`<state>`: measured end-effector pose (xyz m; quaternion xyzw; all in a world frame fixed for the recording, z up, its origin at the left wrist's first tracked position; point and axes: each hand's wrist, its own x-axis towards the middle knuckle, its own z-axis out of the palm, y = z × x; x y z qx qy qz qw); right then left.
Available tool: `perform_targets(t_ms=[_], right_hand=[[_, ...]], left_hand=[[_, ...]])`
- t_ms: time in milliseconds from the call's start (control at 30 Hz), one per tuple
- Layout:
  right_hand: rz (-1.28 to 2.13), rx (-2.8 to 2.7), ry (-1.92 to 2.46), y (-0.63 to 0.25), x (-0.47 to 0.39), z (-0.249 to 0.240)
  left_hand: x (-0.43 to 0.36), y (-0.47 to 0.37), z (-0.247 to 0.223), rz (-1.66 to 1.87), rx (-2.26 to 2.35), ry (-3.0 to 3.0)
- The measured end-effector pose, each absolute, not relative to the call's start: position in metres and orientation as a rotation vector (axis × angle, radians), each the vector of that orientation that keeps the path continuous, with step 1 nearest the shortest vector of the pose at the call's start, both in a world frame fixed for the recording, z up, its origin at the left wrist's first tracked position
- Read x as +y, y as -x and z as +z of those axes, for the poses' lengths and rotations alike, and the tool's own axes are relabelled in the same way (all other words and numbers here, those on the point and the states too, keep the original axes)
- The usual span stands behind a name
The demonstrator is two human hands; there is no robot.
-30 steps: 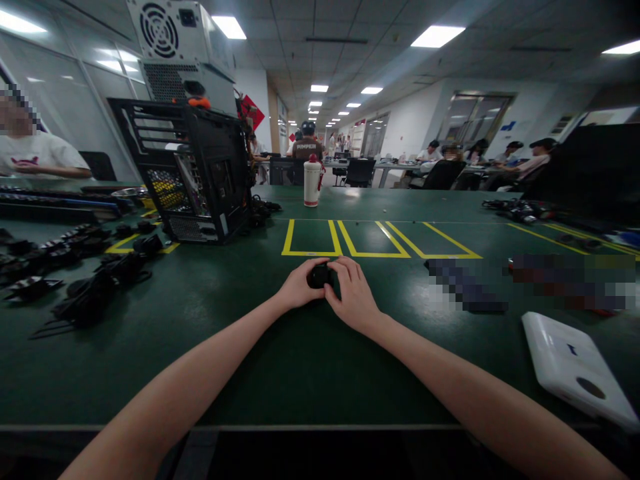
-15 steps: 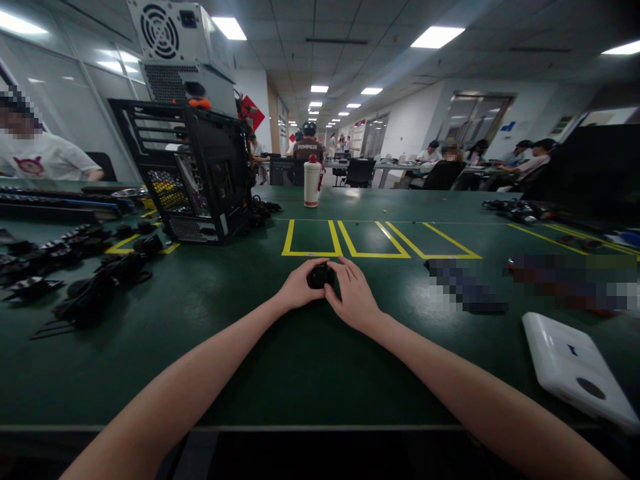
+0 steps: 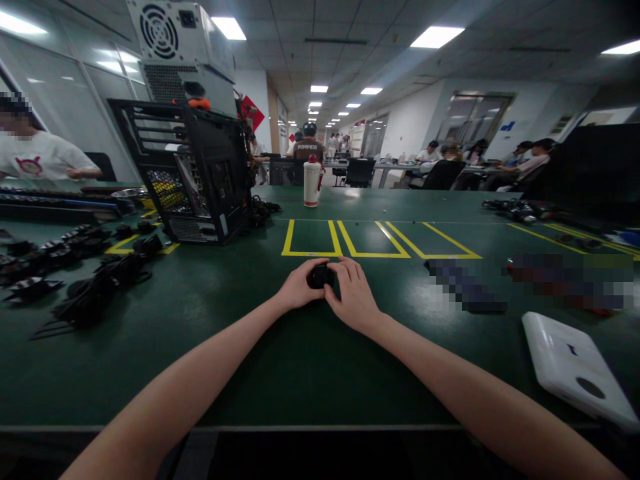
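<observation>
A small black rounded object [image 3: 319, 276] is held between my two hands just in front of the yellow tape outlines; its exact kind is too dark to make out. My left hand [image 3: 299, 285] curls around its left side, with thumb and fingers closed on it. From the right, the fingers and thumb of my right hand [image 3: 353, 293] grip the same object. Fingers cover part of its surface. Below my hands lies the green tabletop [image 3: 310, 373].
Left stands an open black computer case [image 3: 200, 167] with silver power supplies [image 3: 175, 40] on top, beside several black parts [image 3: 95, 287]. A white cup [image 3: 311, 183] stands ahead. Right lie a dark flat object [image 3: 467, 287] and a white device [image 3: 575, 363]. A person [image 3: 40, 157] sits far left.
My hands and the black object stay almost where they were, with only a slight shift of the right fingers. The person at far left has raised a hand.
</observation>
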<state>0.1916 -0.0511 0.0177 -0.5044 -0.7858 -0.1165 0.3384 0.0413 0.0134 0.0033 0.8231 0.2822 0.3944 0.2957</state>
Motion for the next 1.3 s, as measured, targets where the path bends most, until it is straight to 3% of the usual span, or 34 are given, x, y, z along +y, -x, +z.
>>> perform_targets(t_ms=[1300], right_hand=[[-0.202, -2.049, 1.416, -0.1948, -0.0498, 0.0161]], left_hand=[[0.0148, -0.0422, 0.0021, 1.036, 0.769, -2.176]])
